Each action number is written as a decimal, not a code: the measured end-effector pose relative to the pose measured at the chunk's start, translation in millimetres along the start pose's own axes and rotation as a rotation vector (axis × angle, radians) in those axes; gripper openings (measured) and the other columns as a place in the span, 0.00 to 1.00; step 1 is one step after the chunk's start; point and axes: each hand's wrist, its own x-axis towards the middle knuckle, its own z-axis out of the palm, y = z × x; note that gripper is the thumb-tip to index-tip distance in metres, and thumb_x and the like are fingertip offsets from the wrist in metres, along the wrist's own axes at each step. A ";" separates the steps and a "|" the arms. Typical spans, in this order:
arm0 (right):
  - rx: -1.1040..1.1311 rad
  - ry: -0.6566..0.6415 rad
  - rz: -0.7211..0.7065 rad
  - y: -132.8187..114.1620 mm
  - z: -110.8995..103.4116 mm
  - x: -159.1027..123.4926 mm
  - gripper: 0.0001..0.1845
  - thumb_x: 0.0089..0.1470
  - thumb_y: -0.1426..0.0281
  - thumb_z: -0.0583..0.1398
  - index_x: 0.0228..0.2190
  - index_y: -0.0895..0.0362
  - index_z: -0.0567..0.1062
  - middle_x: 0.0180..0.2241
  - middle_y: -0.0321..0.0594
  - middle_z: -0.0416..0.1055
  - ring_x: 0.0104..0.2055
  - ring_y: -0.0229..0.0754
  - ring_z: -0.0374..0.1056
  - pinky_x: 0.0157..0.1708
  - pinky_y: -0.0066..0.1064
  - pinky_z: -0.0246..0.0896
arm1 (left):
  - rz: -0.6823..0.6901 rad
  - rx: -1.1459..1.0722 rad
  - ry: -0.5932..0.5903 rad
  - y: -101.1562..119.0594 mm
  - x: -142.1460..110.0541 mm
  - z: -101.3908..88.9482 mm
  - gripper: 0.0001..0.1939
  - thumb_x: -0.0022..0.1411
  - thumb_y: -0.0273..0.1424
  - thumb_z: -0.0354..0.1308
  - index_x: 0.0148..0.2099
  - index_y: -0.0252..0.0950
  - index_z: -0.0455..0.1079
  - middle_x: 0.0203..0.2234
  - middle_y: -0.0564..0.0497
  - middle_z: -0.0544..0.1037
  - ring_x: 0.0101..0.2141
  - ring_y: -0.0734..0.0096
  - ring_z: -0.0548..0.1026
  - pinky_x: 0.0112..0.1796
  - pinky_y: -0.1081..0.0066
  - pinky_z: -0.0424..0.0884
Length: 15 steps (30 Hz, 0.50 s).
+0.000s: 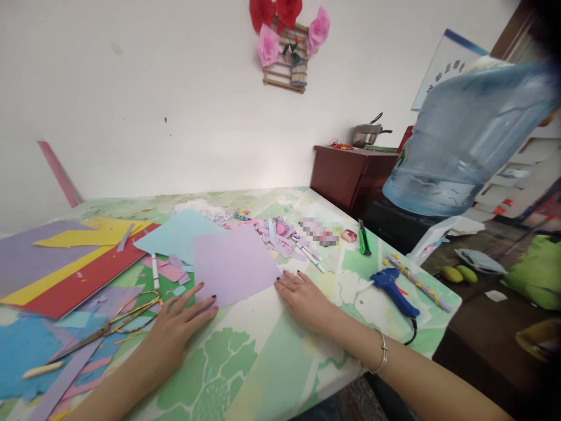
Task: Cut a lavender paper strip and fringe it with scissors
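A square sheet of lilac paper (236,263) lies flat on the table, overlapping a light blue sheet (182,234) behind it. At its lower left corner rests my left hand (182,316), fingers spread, two fingertips at the paper's edge. My right hand (302,295) lies with its fingers stretched out, the tips touching the right corner of the lilac sheet. Neither hand grips anything. Gold-handled scissors (109,327) lie just left of my left hand, on paper scraps. A white marker (155,272) is between the scissors and the blue sheet.
Red cardboard (96,272) and yellow paper (87,234) are stacked at left. Paper scraps (276,231) lie behind the lilac sheet. Toward the right are a green cutter (364,238), a blue glue gun (397,292) and a wrapped stick (418,283). A large water bottle (456,140) stands beyond the table.
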 end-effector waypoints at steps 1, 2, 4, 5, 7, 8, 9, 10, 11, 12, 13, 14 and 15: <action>0.000 0.002 0.013 2.2 -2.1 -1.8 0.23 0.57 0.79 0.47 0.55 0.64 0.64 0.55 0.52 0.64 0.61 0.54 0.51 0.56 0.52 0.46 | -0.012 0.003 -0.016 -1.5 -4.1 -1.5 0.36 0.47 0.14 0.44 0.54 0.50 0.67 0.54 0.57 0.69 0.58 0.53 0.58 0.49 0.54 0.57; 0.002 0.002 0.026 4.0 -4.3 -3.2 0.23 0.57 0.79 0.47 0.54 0.64 0.64 0.54 0.52 0.65 0.60 0.54 0.52 0.55 0.52 0.47 | -0.018 0.005 -0.024 -3.0 -8.4 -2.7 0.36 0.47 0.14 0.44 0.53 0.50 0.68 0.54 0.57 0.69 0.58 0.53 0.59 0.50 0.53 0.57; 0.008 -0.001 0.049 5.8 -8.0 -5.4 0.22 0.57 0.79 0.48 0.53 0.62 0.65 0.52 0.52 0.67 0.59 0.54 0.54 0.54 0.51 0.48 | -0.037 0.019 -0.011 -6.1 -17.2 -3.4 0.35 0.46 0.15 0.44 0.53 0.50 0.68 0.54 0.58 0.70 0.57 0.53 0.60 0.51 0.52 0.56; 0.010 -0.002 0.057 5.8 -9.3 -6.3 0.22 0.56 0.79 0.48 0.52 0.62 0.66 0.51 0.51 0.68 0.58 0.53 0.55 0.54 0.50 0.48 | -0.035 0.031 -0.008 -8.0 -21.7 -2.7 0.35 0.47 0.15 0.44 0.53 0.50 0.68 0.53 0.58 0.70 0.57 0.53 0.61 0.51 0.52 0.56; 0.012 0.004 0.066 4.2 -10.5 -7.2 0.21 0.56 0.78 0.48 0.50 0.61 0.67 0.50 0.51 0.69 0.57 0.53 0.57 0.53 0.49 0.48 | -0.019 0.062 -0.002 -12.8 -30.1 1.5 0.35 0.47 0.16 0.45 0.53 0.50 0.68 0.53 0.58 0.71 0.56 0.54 0.63 0.51 0.53 0.56; 0.013 0.007 0.063 3.3 -10.5 -7.0 0.20 0.56 0.78 0.48 0.50 0.60 0.68 0.49 0.50 0.69 0.56 0.52 0.57 0.52 0.48 0.49 | -0.026 0.080 0.007 -15.8 -33.7 4.8 0.35 0.47 0.16 0.45 0.54 0.50 0.67 0.52 0.58 0.71 0.55 0.54 0.63 0.51 0.53 0.56; 0.013 0.008 0.058 3.0 -10.2 -6.3 0.20 0.56 0.78 0.48 0.49 0.60 0.68 0.48 0.50 0.70 0.55 0.51 0.58 0.52 0.48 0.49 | -0.024 0.092 0.035 -19.0 -36.9 8.5 0.34 0.47 0.17 0.45 0.54 0.50 0.68 0.51 0.58 0.72 0.54 0.54 0.65 0.51 0.53 0.57; 0.012 0.006 0.065 4.2 -10.1 -4.7 0.19 0.56 0.78 0.49 0.47 0.58 0.69 0.46 0.48 0.71 0.54 0.51 0.60 0.51 0.47 0.49 | -0.014 0.100 0.049 -22.3 -39.3 12.5 0.34 0.48 0.18 0.46 0.54 0.51 0.67 0.51 0.57 0.73 0.53 0.54 0.66 0.51 0.54 0.57; 0.007 0.000 0.085 7.5 -10.5 -2.5 0.17 0.55 0.77 0.50 0.45 0.57 0.70 0.44 0.46 0.72 0.52 0.49 0.61 0.51 0.45 0.50 | 0.018 0.100 0.069 -25.3 -41.0 16.3 0.33 0.48 0.19 0.46 0.54 0.52 0.67 0.50 0.58 0.73 0.51 0.55 0.68 0.50 0.55 0.58; -0.001 -0.005 0.111 13.6 -12.0 0.3 0.15 0.54 0.76 0.52 0.43 0.56 0.71 0.42 0.44 0.73 0.50 0.48 0.63 0.51 0.44 0.50 | 0.038 0.101 0.089 -28.0 -42.0 19.4 0.33 0.48 0.19 0.47 0.54 0.52 0.67 0.49 0.58 0.74 0.50 0.56 0.69 0.50 0.56 0.59; -0.018 -0.007 0.190 23.2 -14.7 3.4 0.12 0.53 0.74 0.54 0.40 0.54 0.73 0.40 0.41 0.74 0.48 0.46 0.64 0.51 0.41 0.50 | 0.053 0.101 0.105 -29.9 -42.3 21.6 0.32 0.49 0.20 0.48 0.54 0.52 0.66 0.49 0.58 0.74 0.50 0.57 0.70 0.51 0.56 0.58; -0.034 0.003 0.247 36.2 -19.0 6.2 0.10 0.51 0.73 0.57 0.37 0.54 0.73 0.38 0.40 0.74 0.46 0.45 0.65 0.50 0.40 0.51 | 0.065 0.097 0.130 -31.0 -42.0 22.5 0.30 0.50 0.21 0.48 0.53 0.52 0.67 0.49 0.57 0.75 0.50 0.57 0.69 0.51 0.56 0.58; -0.055 0.029 0.314 52.5 -24.9 8.2 0.11 0.51 0.73 0.57 0.38 0.55 0.73 0.38 0.42 0.74 0.45 0.46 0.66 0.50 0.41 0.51 | 0.070 0.090 0.152 -31.1 -40.9 22.0 0.27 0.51 0.23 0.49 0.52 0.51 0.68 0.48 0.57 0.75 0.50 0.56 0.69 0.51 0.56 0.58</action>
